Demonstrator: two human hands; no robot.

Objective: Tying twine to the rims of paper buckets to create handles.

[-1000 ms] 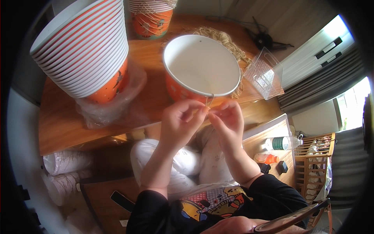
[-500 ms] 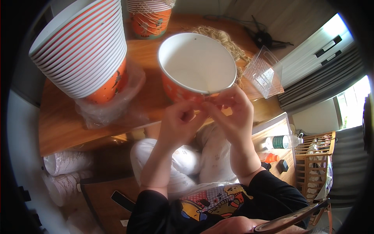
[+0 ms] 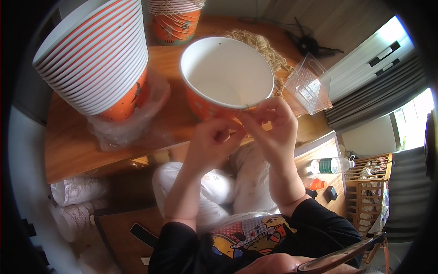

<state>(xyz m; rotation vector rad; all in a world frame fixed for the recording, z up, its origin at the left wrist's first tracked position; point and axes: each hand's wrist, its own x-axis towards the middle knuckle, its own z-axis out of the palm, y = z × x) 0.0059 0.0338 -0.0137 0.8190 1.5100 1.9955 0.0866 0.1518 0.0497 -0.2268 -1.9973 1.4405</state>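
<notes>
A large orange paper bucket (image 3: 226, 75) with a white inside stands at the table's front edge, its mouth tipped toward me. Just below its near rim, my left hand (image 3: 215, 139) and my right hand (image 3: 273, 128) meet with fingertips pinched together. Between them is a thin string (image 3: 247, 108), a tan bit of which shows at the rim; the fingers hide most of it. Both hands are closed. Behind the bucket lies a bundle of loose tan twine (image 3: 260, 44).
Left on the wooden table (image 3: 68, 153) stands a tall stack of nested buckets (image 3: 98, 59) in a crumpled clear plastic bag (image 3: 112, 134). A string-draped stack (image 3: 175, 25) sits at the back. Right are a clear plastic box (image 3: 310, 86) and a bottle (image 3: 328, 165).
The bucket has shifted slightly left and its rim has turned a little. My hands stay pinched near the rim, the fingers moved only slightly.
</notes>
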